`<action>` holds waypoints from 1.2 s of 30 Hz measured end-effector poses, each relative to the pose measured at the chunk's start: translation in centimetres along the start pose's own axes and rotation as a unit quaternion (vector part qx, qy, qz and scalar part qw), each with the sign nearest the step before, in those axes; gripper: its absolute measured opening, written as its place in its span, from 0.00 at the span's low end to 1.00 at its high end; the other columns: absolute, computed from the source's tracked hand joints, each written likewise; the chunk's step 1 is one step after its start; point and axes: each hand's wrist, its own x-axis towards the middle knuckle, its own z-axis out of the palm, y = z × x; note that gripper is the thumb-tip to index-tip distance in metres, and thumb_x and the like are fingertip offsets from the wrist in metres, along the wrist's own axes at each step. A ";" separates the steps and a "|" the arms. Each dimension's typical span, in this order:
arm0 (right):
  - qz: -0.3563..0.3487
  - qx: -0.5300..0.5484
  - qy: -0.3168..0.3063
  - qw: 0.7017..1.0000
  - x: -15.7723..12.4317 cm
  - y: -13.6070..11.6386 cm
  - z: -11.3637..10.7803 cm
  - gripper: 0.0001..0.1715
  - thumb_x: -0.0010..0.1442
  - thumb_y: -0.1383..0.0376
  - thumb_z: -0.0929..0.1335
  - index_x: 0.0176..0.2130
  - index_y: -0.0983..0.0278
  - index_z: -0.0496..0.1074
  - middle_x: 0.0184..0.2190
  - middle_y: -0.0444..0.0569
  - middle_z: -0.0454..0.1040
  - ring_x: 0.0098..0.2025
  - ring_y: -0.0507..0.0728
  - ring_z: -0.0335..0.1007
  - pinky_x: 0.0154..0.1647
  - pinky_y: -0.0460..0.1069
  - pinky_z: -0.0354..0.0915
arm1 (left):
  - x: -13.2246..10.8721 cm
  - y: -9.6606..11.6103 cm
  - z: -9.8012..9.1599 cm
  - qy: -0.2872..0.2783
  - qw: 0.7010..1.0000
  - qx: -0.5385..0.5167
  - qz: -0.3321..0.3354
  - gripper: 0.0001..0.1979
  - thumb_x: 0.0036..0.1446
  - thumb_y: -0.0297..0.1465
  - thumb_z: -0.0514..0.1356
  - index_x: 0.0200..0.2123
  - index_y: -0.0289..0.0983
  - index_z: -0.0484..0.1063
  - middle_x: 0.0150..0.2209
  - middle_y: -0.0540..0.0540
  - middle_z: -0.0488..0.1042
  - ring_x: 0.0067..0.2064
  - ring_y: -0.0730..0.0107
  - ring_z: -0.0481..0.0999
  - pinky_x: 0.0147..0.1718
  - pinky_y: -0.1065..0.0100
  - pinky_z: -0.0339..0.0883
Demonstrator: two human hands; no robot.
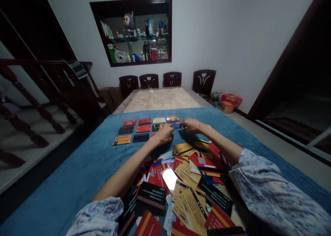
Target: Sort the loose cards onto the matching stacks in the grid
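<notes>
A blue card (pixel 176 125) lies at the right end of the middle row of cards on the blue cloth. My left hand (pixel 164 134) is at its left side, fingers curled in with the tips on the card. From the right, my right hand (pixel 191 125) reaches over with bent, slightly parted fingers, its tips by the card's right edge. Just above is a gold card (pixel 172 118), with a pale card (pixel 159 120) left of it. A black card (pixel 156 127) is partly covered by my left hand. Below my arms spreads a loose heap of cards (pixel 190 172) in gold, red and black.
More cards lie in rows at left, among them an orange card (pixel 122 140) and a dark card (pixel 141 137). The blue cloth (pixel 85 160) covers the near part of the table (pixel 160 99). Several chairs (pixel 172 79) stand at the far end, below a wall shelf (pixel 139 38).
</notes>
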 end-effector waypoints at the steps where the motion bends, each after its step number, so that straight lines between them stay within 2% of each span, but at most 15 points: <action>1: -0.004 0.004 0.008 1.000 -0.5 -0.2 0.0 0.21 0.57 0.67 0.67 0.51 0.61 0.75 0.45 0.52 0.78 0.47 0.59 0.73 0.40 0.46 0.64 | -0.4 0.2 0.0 -0.001 1.000 -0.004 0.001 0.11 0.57 0.24 0.55 0.41 0.35 0.75 0.51 0.37 0.71 0.55 0.53 0.69 0.53 0.53 0.61; 7: -0.015 0.019 0.037 0.999 -3.1 -1.4 0.4 0.19 0.59 0.68 0.66 0.49 0.59 0.76 0.45 0.50 0.77 0.47 0.59 0.71 0.40 0.46 0.62 | -2.6 1.7 0.0 0.003 0.999 -0.026 0.019 0.11 0.58 0.25 0.55 0.41 0.36 0.76 0.50 0.39 0.72 0.54 0.55 0.69 0.52 0.55 0.60; 15: -0.036 0.042 0.052 0.997 -5.9 -2.7 1.1 0.16 0.60 0.69 0.66 0.45 0.60 0.78 0.44 0.51 0.77 0.48 0.59 0.69 0.46 0.49 0.61 | -4.5 4.2 -0.8 -0.017 0.998 -0.044 0.042 0.13 0.58 0.22 0.53 0.41 0.36 0.75 0.51 0.39 0.74 0.53 0.56 0.70 0.53 0.55 0.59; 22: -0.066 0.058 0.040 0.995 -6.9 -3.1 1.5 0.12 0.61 0.68 0.66 0.41 0.60 0.80 0.43 0.51 0.78 0.43 0.57 0.70 0.51 0.50 0.60 | -5.2 6.3 -1.9 -0.072 0.992 -0.057 0.083 0.12 0.52 0.18 0.54 0.33 0.36 0.75 0.44 0.41 0.77 0.51 0.55 0.71 0.52 0.51 0.59; 28: -0.089 0.055 0.025 0.994 -6.7 -3.2 2.1 0.14 0.59 0.69 0.66 0.40 0.60 0.81 0.42 0.51 0.79 0.41 0.56 0.70 0.47 0.49 0.61 | -5.1 5.7 -1.3 -0.077 0.992 -0.034 0.090 0.11 0.50 0.18 0.54 0.32 0.34 0.75 0.43 0.40 0.77 0.49 0.56 0.74 0.51 0.55 0.61; 36: -0.097 0.073 0.045 0.992 -6.4 -3.0 2.9 0.13 0.55 0.65 0.70 0.42 0.60 0.79 0.45 0.52 0.77 0.44 0.60 0.67 0.47 0.52 0.61 | -4.7 4.1 -0.2 -0.033 0.995 -0.060 0.067 0.10 0.58 0.25 0.55 0.34 0.35 0.77 0.43 0.39 0.77 0.45 0.60 0.75 0.44 0.64 0.64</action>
